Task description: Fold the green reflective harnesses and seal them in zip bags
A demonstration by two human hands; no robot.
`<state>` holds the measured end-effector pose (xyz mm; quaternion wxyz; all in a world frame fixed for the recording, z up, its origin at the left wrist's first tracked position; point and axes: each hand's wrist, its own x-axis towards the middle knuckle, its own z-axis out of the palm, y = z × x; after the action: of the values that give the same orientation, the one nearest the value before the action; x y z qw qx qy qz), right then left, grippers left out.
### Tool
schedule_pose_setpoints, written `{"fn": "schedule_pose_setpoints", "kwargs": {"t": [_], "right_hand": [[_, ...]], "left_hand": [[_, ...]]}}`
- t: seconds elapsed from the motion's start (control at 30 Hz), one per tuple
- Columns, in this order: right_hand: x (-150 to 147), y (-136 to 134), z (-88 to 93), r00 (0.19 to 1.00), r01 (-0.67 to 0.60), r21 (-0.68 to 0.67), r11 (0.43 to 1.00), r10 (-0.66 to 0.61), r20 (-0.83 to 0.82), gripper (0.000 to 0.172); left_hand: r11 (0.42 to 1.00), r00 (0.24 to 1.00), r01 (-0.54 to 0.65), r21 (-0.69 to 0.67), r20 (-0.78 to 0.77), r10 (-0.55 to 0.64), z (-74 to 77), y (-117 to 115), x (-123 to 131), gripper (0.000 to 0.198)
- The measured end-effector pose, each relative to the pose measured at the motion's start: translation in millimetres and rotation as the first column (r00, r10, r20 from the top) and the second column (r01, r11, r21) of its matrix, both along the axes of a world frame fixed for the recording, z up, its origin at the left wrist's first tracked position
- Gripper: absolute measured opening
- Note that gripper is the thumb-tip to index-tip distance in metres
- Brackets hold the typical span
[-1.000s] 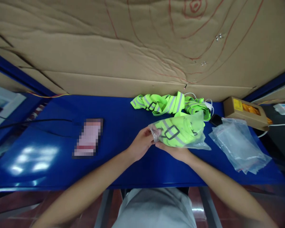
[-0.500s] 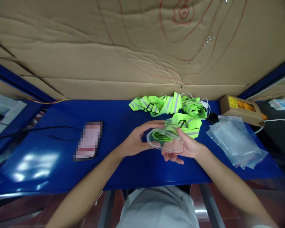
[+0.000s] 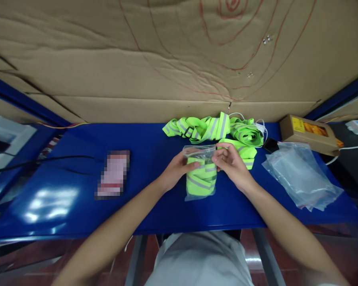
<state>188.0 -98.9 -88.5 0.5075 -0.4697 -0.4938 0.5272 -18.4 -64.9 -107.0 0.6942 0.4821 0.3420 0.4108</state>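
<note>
A clear zip bag hangs between my hands over the near middle of the blue table, with a folded neon-green reflective strap inside it. My left hand grips the bag's left side, thumb across the front. At the upper right corner, by the bag's mouth, my right hand pinches the plastic between thumb and fingers. Just beyond the hands lie more green reflective straps, one bundle rolled and another partly behind my right hand.
Flat clear bags are stacked on the right of the blue table. Behind them stands a cardboard box with orange contents. A phone lies to the left near a black cable. A cardboard wall closes off the back.
The bag has turned from mouth toward me to upright, its front now facing me. My right hand has moved up to its top right corner; my left holds the left side.
</note>
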Motion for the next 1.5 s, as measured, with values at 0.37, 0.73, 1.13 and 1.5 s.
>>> {"fn": "schedule_pose_setpoints", "kwargs": {"t": [0.37, 0.73, 1.13, 1.5], "right_hand": [[6, 0, -2.9, 0.995, 0.023, -0.057, 0.998, -0.017, 0.100, 0.032], [11, 8, -3.7, 0.996, 0.013, -0.105, 0.994, -0.004, 0.094, 0.040], [20, 9, -2.3, 0.979, 0.179, 0.026, 0.983, -0.181, 0.095, 0.031], [19, 6, 7.4, 0.990, 0.007, -0.037, 0.999, -0.012, -0.139, 0.022]], "left_hand": [[0.889, 0.930, 0.365, -0.275, 0.152, -0.335, 5.8, 1, -11, 0.050], [0.976, 0.994, 0.015, -0.219, 0.113, 0.010, -0.4, 3, -2, 0.044], [0.908, 0.924, -0.344, -0.239, 0.086, 0.373, 2.5, 24, -11, 0.037], [0.992, 0.985, -0.127, -0.027, 0.117, 0.129, -1.4, 4, 2, 0.057]]}}
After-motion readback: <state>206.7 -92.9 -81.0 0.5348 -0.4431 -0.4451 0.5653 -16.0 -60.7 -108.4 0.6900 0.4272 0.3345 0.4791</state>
